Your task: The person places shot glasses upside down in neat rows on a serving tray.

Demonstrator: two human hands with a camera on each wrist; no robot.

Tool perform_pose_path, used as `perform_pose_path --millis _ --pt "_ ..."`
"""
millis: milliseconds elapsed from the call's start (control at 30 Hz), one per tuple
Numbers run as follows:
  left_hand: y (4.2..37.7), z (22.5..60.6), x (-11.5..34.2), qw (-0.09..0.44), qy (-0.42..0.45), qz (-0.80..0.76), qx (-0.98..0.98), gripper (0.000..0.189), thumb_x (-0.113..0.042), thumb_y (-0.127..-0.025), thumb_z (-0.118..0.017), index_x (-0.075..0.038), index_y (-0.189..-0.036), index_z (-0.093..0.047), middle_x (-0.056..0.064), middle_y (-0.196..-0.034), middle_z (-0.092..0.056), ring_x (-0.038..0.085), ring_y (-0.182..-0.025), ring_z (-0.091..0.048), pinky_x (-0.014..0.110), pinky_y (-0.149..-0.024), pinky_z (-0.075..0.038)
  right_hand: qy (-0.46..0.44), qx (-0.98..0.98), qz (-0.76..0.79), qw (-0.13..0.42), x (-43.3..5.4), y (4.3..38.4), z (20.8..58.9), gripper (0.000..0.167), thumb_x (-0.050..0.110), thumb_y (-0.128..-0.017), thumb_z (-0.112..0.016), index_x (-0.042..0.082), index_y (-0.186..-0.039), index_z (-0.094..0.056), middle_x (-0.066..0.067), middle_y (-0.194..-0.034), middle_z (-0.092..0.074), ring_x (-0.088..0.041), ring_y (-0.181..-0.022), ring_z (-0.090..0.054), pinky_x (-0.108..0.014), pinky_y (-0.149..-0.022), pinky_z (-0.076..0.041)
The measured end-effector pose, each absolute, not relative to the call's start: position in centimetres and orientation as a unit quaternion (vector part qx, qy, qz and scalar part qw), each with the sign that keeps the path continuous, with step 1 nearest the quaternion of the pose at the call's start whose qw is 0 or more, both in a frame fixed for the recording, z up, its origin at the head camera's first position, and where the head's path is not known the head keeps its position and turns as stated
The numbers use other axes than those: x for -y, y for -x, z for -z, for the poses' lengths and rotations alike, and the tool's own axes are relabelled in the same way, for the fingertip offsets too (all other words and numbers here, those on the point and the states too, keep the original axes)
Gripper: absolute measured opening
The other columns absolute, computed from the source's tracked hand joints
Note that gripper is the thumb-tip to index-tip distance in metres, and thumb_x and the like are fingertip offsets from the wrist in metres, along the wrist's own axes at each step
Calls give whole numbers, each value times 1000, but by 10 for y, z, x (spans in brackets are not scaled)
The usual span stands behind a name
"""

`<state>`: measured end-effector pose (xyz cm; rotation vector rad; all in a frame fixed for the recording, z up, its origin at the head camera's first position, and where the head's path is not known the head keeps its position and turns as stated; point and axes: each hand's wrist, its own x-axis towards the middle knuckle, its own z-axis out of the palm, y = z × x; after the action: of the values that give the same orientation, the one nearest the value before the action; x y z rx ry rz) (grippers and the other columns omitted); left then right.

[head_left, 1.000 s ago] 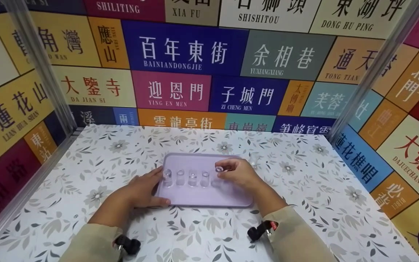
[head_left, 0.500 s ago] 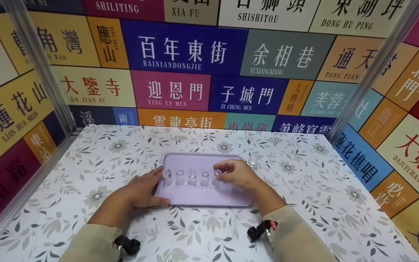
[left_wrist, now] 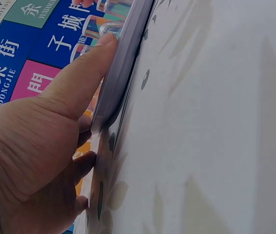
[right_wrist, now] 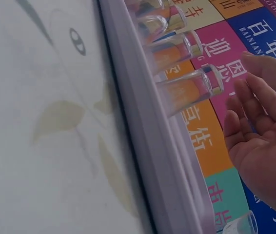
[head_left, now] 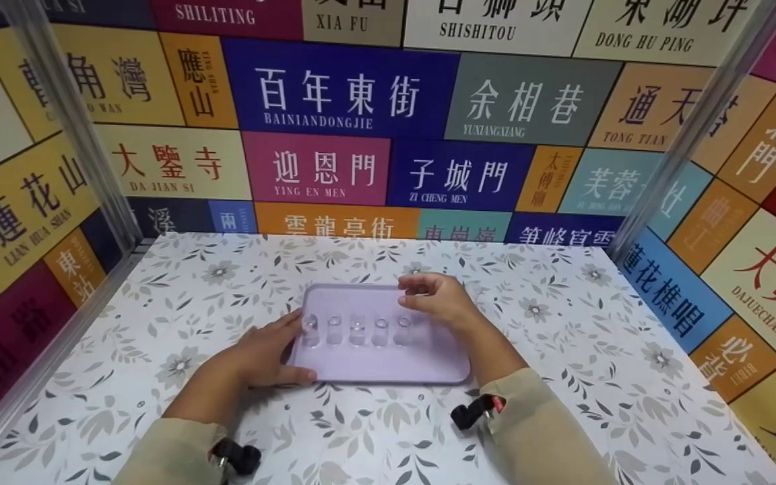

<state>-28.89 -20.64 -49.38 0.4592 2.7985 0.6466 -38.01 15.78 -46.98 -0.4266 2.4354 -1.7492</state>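
A lilac tray [head_left: 388, 367] lies on the patterned table, with a row of several small clear cylindrical cups standing in it. My left hand [head_left: 267, 353] rests at the tray's left end, its thumb straight along the front rim; the left wrist view shows the thumb [left_wrist: 82, 73] against the tray's side. Above the right part of the tray is my right hand [head_left: 438, 300], fingers loosely bent and holding nothing. Just in front of its fingertips stands the rightmost cup [head_left: 402, 331]. In the right wrist view that cup [right_wrist: 191, 90] is upright and apart from the hand.
Another clear cup [right_wrist: 243, 225] shows beyond the tray in the right wrist view; the right hand covers that area in the head view. Colourful sign-printed panels [head_left: 341, 87] stand behind the table [head_left: 361, 431]. Clear upright posts [head_left: 684, 121] mark the back corners.
My right hand has let go of the rightmost cup, which now stands in the row, and has moved up and away from it. The left hand stays at the tray.
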Motion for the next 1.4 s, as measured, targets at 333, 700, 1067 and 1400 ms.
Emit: perform_pose_path --millis 333,700,1067,1400 --pt "287 490 207 119 -156 -226 -954 118 -72 -83 -80 -20 -173 -24 0 -183 -13 40 -167 -21 73 -133 -11 129 -805 579 9 -185 389 466 48 16 -90 -87 9 -135 -73 -15 -136 -73 -26 -121 -68 -23 -93 -58" --pt "286 490 207 127 -143 -231 -954 118 -74 -82 -79 -24 -173 -22 -3 -183 -11 40 -168 -18 73 -133 -8 57 -804 592 -20 -235 395 460 53 27 -93 -86 14 -142 -69 -11 -144 -67 -24 -131 -61 -19 -97 -58" --pt "289 493 207 122 -153 -220 -956 117 -75 -82 -78 -24 -173 -25 -1 -183 -13 39 -167 -21 73 -133 -11 17 -794 606 -40 -260 401 471 54 25 -93 -86 14 -142 -68 -10 -143 -67 -14 -118 -63 -17 -94 -56" --pt "291 496 207 125 -149 -220 -956 120 -78 -80 -78 -24 -173 -23 -2 -183 -12 39 -167 -20 72 -134 -10 17 -799 601 -18 -268 403 480 62 30 -92 -87 14 -148 -64 -16 -152 -60 -15 -122 -60 -16 -94 -55"
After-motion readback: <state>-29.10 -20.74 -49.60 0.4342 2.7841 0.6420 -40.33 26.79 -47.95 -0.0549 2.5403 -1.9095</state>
